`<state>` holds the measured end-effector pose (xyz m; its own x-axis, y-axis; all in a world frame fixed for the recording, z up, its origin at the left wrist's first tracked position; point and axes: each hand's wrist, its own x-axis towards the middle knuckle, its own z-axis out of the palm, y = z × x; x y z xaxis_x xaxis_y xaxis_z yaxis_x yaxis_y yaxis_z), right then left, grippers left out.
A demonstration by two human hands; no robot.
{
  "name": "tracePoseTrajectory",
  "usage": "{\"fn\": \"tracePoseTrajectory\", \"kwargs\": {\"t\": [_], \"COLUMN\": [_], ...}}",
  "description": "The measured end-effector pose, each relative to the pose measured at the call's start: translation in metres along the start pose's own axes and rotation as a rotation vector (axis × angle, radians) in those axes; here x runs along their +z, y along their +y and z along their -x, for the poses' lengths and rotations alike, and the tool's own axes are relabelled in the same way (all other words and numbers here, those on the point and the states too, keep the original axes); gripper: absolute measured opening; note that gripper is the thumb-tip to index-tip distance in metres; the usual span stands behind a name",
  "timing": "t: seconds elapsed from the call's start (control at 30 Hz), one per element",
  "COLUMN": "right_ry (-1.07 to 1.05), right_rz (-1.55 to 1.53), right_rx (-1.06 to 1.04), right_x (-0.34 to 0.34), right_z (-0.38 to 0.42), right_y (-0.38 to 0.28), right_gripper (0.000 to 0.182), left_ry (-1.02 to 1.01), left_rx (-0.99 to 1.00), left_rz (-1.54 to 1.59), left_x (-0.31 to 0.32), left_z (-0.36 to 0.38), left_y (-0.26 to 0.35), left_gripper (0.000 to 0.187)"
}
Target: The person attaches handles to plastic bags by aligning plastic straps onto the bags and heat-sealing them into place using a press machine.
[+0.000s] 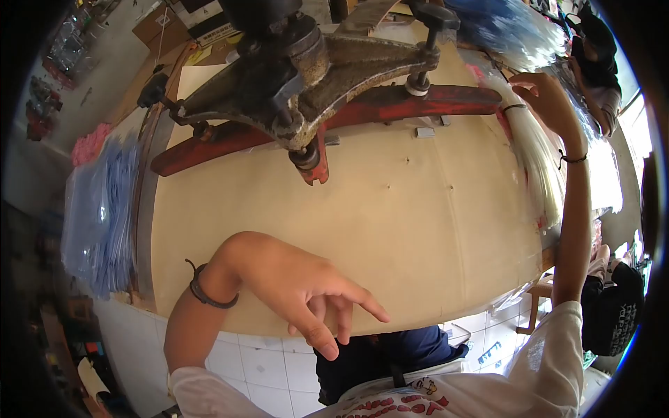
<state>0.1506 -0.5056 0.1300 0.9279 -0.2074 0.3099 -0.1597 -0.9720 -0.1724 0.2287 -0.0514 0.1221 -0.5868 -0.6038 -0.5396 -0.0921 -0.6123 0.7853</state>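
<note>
My left hand (296, 289) hangs over the front edge of the tan work board (348, 230), fingers apart and bent downward, holding nothing. At the right, my right hand (547, 101) is raised over a bundle of clear plastic sheets (533, 146), its fingers curled near the end of the red bar; what lies under the fingertips, if anything, is hidden. Above the board stands a dark metal machine head (300, 90) with spreading arms, joined to a long red bar (418, 104). Small metal blocks (424, 132) lie beside the bar.
Stacked bluish plastic sheets (104, 209) hang at the left edge, with pink material (90, 144) behind them. More blue plastic (509, 28) lies at the back right. Another person (596, 70) is at the far right. A cardboard box (159, 31) stands at the back left.
</note>
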Motion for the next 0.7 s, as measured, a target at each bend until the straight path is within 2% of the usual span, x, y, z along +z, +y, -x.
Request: {"fn": "tracePoseTrajectory", "kwargs": {"t": [0.17,0.27,0.5,0.7], "right_ry": [0.012,0.039,0.064,0.036], "right_rz": [-0.064,-0.124,-0.065,-0.032], "right_rx": [0.019,-0.044,-0.103,-0.027], "right_x": [-0.001,0.0,-0.002,-0.007], "right_z": [0.002,0.002,0.002,0.001], "right_y": [-0.007,0.002,0.001,-0.004], "right_gripper": [0.024,0.023,0.024,0.024], "left_ry": [0.0,0.001,0.006,0.026], "left_rx": [0.015,0.009,-0.015,0.037], "left_rz": [0.02,0.025,0.058,0.049], "left_x": [0.0,0.0,0.0,0.0], "left_z": [0.0,0.0,-0.002,-0.001], "left_y": [-0.002,-0.001,0.0,-0.004], "left_gripper": [0.077,0.077,0.076,0.075]}}
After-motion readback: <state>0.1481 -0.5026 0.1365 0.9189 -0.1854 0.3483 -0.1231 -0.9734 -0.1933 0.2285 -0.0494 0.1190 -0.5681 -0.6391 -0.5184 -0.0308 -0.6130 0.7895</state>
